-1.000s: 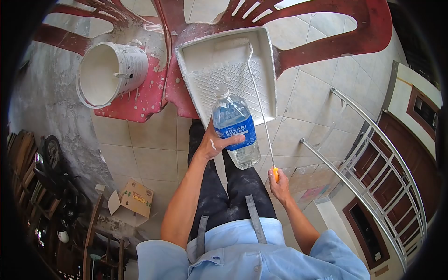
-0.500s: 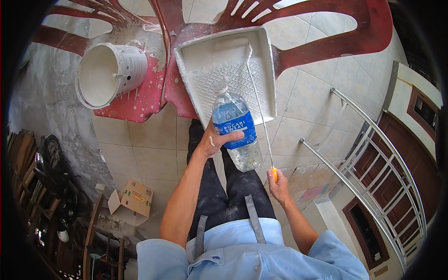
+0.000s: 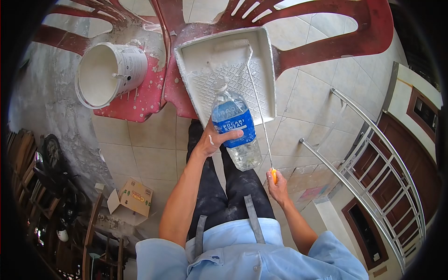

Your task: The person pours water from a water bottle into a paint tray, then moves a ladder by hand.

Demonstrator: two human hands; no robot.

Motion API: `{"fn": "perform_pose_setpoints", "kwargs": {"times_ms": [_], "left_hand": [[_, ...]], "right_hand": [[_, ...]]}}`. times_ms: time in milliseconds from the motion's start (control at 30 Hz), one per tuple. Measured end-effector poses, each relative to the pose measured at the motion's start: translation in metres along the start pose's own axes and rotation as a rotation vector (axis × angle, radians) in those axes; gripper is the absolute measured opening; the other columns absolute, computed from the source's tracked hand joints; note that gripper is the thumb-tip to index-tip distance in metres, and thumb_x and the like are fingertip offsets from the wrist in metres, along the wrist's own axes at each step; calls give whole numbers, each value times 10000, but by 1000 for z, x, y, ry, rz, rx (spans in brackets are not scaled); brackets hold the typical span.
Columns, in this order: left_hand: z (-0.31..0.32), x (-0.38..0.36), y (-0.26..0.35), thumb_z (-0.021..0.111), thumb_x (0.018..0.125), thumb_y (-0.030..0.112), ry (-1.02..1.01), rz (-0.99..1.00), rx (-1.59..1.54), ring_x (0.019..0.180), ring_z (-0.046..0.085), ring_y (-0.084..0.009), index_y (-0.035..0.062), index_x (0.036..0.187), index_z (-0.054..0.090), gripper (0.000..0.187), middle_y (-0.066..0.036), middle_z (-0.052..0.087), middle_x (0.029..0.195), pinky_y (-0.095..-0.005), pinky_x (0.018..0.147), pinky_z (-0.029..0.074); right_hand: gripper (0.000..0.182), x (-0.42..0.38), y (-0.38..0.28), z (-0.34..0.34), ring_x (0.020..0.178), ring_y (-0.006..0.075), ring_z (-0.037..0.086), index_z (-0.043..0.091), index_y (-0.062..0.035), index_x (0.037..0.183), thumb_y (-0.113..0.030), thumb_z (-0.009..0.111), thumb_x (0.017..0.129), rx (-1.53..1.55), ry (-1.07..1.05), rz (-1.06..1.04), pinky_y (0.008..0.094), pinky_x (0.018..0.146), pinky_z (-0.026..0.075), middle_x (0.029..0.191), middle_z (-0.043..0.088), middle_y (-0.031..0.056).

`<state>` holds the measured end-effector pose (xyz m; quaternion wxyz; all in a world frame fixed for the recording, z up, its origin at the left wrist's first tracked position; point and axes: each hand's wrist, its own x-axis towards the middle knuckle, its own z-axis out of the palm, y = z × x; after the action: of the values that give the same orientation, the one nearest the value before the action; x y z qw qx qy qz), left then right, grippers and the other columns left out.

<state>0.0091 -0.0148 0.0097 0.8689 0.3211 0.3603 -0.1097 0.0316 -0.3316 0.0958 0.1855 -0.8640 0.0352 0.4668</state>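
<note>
My left hand (image 3: 215, 139) is wrapped round a large clear plastic bottle (image 3: 246, 156) with a blue label. The bottle tilts over the near edge of a white paint tray (image 3: 273, 79), its capped-looking neck toward the tray's ridged ramp. My right hand (image 3: 278, 185) grips the orange handle of a paint roller (image 3: 259, 105). The roller's thin frame runs up along the tray's right side, and its white-coated head lies in the far end of the tray. White paint covers the tray, and a white smear marks my left hand.
A white paint bucket (image 3: 136, 65) stands on a paint-spattered red plastic chair (image 3: 151, 98); the tray rests on the neighbouring red chair (image 3: 326, 51). An open cardboard box (image 3: 135, 196) sits on the floor at lower left, near stacked wood and a motorbike (image 3: 51, 158). Metal railings (image 3: 368, 116) stand to the right.
The bottle has shifted and turned very slightly in my left hand. My right hand and the roller have barely moved; the tray and bucket stay in place.
</note>
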Motion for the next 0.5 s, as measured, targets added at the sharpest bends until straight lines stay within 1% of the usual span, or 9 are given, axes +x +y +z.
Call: {"fn": "perform_pose_setpoints", "kwargs": {"times_ms": [500], "left_hand": [[-4,-2,-3,908,686,184,29,16,-10,1118,618,-216,47,1361,491,805,-97,637,1212,-370,1005,495]], "right_hand": [[383,-6,1,-7,592,302,580,608,5,892,-365,602,991,-64,86,-66,412,578,447,682,585,212]]}}
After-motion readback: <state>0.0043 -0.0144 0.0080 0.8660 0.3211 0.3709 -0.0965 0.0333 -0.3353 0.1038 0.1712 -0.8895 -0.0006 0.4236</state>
